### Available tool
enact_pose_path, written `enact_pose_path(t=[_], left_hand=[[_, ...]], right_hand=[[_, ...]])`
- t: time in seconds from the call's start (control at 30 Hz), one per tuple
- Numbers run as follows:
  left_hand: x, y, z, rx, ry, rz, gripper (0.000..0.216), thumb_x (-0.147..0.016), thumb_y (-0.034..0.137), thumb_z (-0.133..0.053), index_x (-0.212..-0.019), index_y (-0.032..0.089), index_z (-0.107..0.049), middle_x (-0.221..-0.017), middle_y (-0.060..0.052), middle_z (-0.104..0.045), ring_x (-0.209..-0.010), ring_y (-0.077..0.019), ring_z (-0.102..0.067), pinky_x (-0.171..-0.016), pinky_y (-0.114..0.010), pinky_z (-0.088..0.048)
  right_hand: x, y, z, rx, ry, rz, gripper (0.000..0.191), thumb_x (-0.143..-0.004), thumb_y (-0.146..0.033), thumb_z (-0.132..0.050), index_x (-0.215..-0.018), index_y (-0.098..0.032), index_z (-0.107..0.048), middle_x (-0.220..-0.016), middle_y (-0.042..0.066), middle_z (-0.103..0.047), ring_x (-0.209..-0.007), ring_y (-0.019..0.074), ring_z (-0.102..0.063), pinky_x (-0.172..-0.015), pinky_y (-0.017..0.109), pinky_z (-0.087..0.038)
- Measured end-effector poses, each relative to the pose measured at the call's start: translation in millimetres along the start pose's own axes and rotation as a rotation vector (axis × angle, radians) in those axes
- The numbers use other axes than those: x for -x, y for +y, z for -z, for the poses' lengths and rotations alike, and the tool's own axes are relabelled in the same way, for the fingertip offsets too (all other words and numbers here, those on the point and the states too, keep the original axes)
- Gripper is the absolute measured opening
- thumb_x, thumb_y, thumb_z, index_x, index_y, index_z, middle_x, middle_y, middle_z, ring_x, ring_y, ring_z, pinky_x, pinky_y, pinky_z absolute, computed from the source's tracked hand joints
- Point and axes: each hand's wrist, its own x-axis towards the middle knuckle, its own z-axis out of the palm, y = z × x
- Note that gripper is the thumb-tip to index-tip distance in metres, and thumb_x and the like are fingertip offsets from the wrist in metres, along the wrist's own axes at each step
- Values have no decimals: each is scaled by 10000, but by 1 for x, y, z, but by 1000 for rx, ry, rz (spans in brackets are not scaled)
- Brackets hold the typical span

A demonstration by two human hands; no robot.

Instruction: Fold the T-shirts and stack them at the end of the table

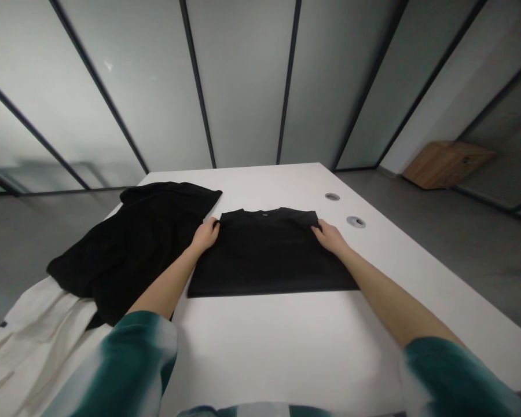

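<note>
A black T-shirt (269, 255) lies folded into a wide, flat shape on the white table, its neckline at the far edge and a straight fold nearest me. My left hand (206, 234) grips its far left corner, fingers closed on the cloth. At the far right corner, my right hand (330, 236) pinches the fabric between thumb and fingers. Both arms reach forward, and the cloth between the hands looks fairly smooth.
Left of the shirt lies a loose heap of black clothing (139, 243), with a white garment (39, 341) nearer me. Two round cable holes, one far (332, 197) and one nearer (356, 222), sit in the white table (286, 347). A wooden cabinet (445, 164) stands beyond, right.
</note>
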Motion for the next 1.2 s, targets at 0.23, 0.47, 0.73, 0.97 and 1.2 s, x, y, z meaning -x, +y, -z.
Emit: enact_pose_path(t=[0.23,0.47,0.73,0.97,1.2], left_hand=[[7,-6,13,-78,-11,-11,325,-945,330,-417,-1125,173,-638,-962,-114,-732,-940,-283,-694,-838,-350,-496],[-7,-17,14,127,103,59,303,-886,350,-468,-962,144,-676,-936,-103,-728,-871,-255,-673,-799,-332,-506],[-15,-21,4,-19,54,55,297,-927,313,-442,-1066,155,-651,-976,-131,-730,-945,-297,-690,-820,-351,-495],[-22,-14,10,-109,60,132,358,-989,322,-358,-1219,152,-574,-1037,-171,-724,-1017,-327,-686,-834,-368,-490],[-49,-3,12,-245,-84,221,403,-1006,385,-306,-1255,164,-532,-1106,-220,-704,-1046,-361,-678,-848,-426,-494]], right_hand=[[14,8,3,3,-35,67,417,-752,-290,-572,-1157,-203,-616,-935,84,-735,-829,275,-670,-738,348,-507],[-4,11,6,-324,149,-84,244,-818,-419,-455,-764,-217,-580,-725,39,-649,-733,227,-590,-687,340,-466],[-25,12,-5,-204,163,-172,297,-867,-497,-443,-704,-250,-466,-732,67,-606,-780,260,-553,-735,361,-430],[-33,13,-6,-85,178,-210,300,-965,-448,-343,-845,-231,-513,-846,113,-641,-860,288,-579,-771,369,-431],[-64,1,-5,55,44,-320,290,-995,-316,-344,-1029,-167,-591,-1048,186,-676,-1029,318,-616,-862,370,-435]])
